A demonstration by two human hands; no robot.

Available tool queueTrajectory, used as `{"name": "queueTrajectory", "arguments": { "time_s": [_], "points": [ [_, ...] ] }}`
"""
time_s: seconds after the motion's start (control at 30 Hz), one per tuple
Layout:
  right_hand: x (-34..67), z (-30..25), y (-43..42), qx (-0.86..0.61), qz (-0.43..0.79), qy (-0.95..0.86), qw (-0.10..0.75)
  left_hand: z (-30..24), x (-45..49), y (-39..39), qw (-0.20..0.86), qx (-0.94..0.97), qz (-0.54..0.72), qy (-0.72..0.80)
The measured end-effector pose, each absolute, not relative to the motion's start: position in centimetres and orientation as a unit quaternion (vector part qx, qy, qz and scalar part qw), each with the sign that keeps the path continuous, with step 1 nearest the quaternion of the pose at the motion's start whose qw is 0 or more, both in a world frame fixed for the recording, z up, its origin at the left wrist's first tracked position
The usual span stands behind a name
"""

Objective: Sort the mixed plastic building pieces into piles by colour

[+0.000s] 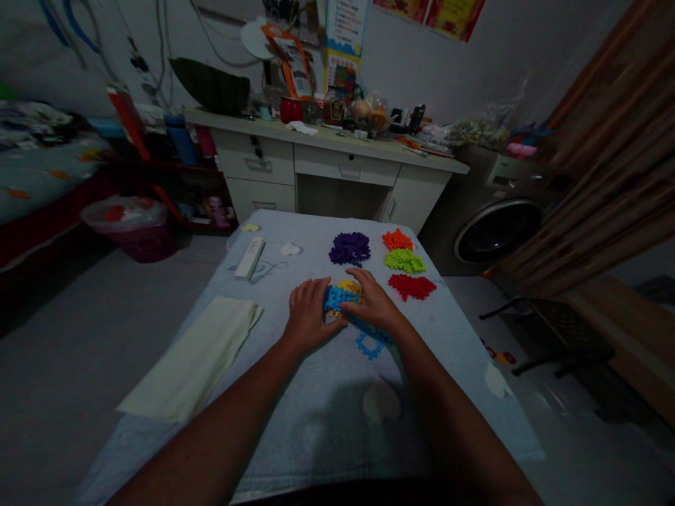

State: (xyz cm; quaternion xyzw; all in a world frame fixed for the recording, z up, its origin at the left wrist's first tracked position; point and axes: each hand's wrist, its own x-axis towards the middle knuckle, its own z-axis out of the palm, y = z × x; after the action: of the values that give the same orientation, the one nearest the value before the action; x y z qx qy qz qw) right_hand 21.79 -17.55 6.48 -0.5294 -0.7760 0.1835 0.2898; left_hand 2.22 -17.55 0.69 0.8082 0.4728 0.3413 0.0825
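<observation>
Between my two hands is a cluster of blue and yellow interlocking plastic pieces (342, 298), low over the cloth-covered table. My left hand (309, 313) grips its left side, thumb along the near edge. On the right side, my right hand (373, 302) closes on the same cluster with thumb and fingers. A loose blue square toothed piece (369, 346) lies just below my right hand, and more blue pieces are partly hidden under that hand. Farther back sit heaps of purple pieces (351, 249), orange pieces (397, 239), lime green pieces (405, 261) and red pieces (412, 286).
A folded cream cloth (193, 358) lies on the table's left, with a white oblong box (249, 258) beyond it. Behind the table (316, 225) stands a white desk (258, 169) crowded with items. A washing machine (490, 211) is back right, a dark stool (564, 330) at the right.
</observation>
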Motion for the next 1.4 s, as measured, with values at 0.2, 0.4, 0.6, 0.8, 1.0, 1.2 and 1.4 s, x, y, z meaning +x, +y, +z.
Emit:
{"name": "queueTrajectory", "arguments": {
  "time_s": [0.2,0.4,0.6,0.8,1.0,1.2,1.4],
  "points": [
    [26.1,7.4,-22.5,-0.665,0.117,-0.731,0.102,1.2,2.0,-17.4,0.088,0.805,0.310,0.499],
    [26.8,6.3,-25.6,-0.660,0.168,-0.732,0.032,1.2,1.5,-16.4,0.113,0.770,0.335,0.530],
    [25.1,5.6,-22.6,-0.619,0.169,-0.760,0.104,1.3,0.8,-15.3,0.160,0.716,0.374,0.568],
    [21.7,4.8,-18.4,-0.612,0.155,-0.742,0.225,1.8,0.8,-15.5,0.242,0.671,0.411,0.567],
    [21.2,6.0,-16.3,-0.501,0.163,-0.790,0.315,1.1,1.0,-15.5,0.237,0.720,0.410,0.507],
    [29.6,7.1,-15.9,-0.722,0.040,-0.637,0.268,0.8,1.2,-15.8,0.143,0.803,0.342,0.467],
    [34.3,5.2,-16.6,-0.861,0.063,-0.491,0.122,0.5,1.4,-16.2,0.104,0.822,0.293,0.478]
  ]
}}
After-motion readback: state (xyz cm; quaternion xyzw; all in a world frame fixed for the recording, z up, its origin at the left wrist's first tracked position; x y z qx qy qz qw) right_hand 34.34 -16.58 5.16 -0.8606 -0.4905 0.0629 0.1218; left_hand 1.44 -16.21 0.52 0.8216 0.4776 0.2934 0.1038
